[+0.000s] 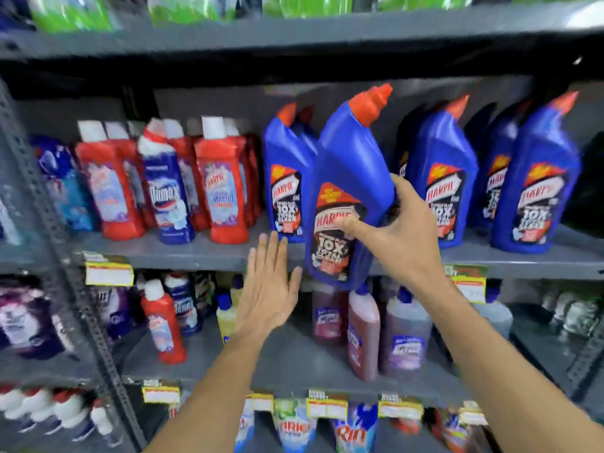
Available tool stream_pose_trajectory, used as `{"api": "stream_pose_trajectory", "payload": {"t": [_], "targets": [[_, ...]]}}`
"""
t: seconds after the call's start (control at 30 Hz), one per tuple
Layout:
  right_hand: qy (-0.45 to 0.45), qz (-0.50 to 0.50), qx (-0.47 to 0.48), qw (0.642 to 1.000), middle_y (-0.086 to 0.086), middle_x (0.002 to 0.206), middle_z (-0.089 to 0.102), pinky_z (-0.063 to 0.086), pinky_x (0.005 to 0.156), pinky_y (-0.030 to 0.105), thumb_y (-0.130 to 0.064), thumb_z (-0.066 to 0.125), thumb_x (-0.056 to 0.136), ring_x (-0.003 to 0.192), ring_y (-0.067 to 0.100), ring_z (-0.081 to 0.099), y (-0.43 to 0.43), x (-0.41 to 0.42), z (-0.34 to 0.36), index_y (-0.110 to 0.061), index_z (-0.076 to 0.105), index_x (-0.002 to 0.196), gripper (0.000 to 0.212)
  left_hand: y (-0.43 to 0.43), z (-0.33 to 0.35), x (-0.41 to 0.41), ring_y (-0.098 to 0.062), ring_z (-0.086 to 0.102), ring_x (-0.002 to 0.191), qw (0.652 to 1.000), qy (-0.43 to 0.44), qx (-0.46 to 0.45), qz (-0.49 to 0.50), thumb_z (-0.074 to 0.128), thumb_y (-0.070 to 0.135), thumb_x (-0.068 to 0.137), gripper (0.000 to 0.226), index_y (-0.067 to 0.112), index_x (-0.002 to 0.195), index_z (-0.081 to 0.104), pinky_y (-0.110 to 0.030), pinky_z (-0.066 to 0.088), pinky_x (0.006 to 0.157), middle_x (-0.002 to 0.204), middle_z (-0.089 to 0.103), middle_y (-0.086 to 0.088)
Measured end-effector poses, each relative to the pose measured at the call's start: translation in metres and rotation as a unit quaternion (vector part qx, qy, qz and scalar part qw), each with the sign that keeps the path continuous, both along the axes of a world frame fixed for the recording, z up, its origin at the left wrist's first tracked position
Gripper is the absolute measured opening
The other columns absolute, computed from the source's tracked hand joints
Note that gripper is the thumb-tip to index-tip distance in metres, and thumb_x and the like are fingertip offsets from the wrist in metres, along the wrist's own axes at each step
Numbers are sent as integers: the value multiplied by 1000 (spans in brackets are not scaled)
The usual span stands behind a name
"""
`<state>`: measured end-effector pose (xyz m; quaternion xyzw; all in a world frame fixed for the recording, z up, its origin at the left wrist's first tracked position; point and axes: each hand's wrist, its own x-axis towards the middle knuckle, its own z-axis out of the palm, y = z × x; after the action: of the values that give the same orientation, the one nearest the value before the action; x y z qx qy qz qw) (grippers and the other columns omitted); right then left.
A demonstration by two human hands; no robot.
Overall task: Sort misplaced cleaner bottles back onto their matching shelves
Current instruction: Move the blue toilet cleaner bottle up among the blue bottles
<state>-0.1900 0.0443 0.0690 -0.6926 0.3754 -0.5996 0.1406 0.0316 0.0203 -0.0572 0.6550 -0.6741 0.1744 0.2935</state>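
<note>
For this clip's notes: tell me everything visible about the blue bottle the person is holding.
The blue bottle looks like glossy plastic, with an angled neck ending in an orange-red cap at upper right. Its front label reads "Harpic" and "10x". The right hand grips its lower body, thumb across the label. It is tilted, its base hanging in front of the grey shelf edge, not resting on it, between matching blue bottles. The left hand is open beside it, not touching.
</note>
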Motion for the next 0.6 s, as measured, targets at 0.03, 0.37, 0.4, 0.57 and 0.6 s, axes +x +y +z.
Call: {"api": "stream_pose_trajectory", "payload": {"t": [0.03, 0.37, 0.4, 0.57, 0.6], "targets": [[7, -11, 1, 1000, -9, 105, 74, 56, 86, 35, -50, 89, 61, 93, 11, 69, -8, -3, 9, -24, 60, 127, 77, -5, 6, -2, -23, 1, 151, 999, -10, 30, -6, 23, 46, 100, 65, 9, 153, 17, -42, 2, 122, 163, 11, -9], [71, -114, 77, 988, -3, 114, 71, 57, 83, 51, -56, 83, 67, 102, 28, 68, -84, -17, 15, -28, 48, 137, 83, -25, 23, -10, -21, 26, 145, 994, 2, 104, 16, 23, 42, 102, 56, 12, 147, 35, -43, 15, 119, 155, 37, -5], [72, -122, 83, 986, -2, 118, 70, 57, 85, 51, -56, 83, 68, 106, 29, 67, -89, -16, 15, -27, 44, 141, 88, -25, 25, -11, -21, 26, 144, 994, 7, 104, 18, 23, 42, 102, 56, 12, 147, 36, -43, 15, 119, 155, 37, -4], [71, -78, 121, 987, 0, 149, 51, 49, 101, 58, -40, 90, 68, 133, 30, 53, -98, -10, -5, -35, 6, 157, 122, -25, 24, -16, -20, 25, 145, 994, 22, 101, 32, 21, 42, 102, 56, 13, 148, 34, -43, 13, 120, 156, 36, -3], [77, -67, 136, 985, 1, 148, 50, 49, 101, 59, -34, 93, 65, 133, 31, 53, -97, -10, -13, -38, 1, 156, 130, -25, 24, -16, -20, 25, 145, 994, 21, 102, 32, 21, 42, 102, 56, 13, 148, 33, -43, 12, 120, 156, 35, -3]]}}
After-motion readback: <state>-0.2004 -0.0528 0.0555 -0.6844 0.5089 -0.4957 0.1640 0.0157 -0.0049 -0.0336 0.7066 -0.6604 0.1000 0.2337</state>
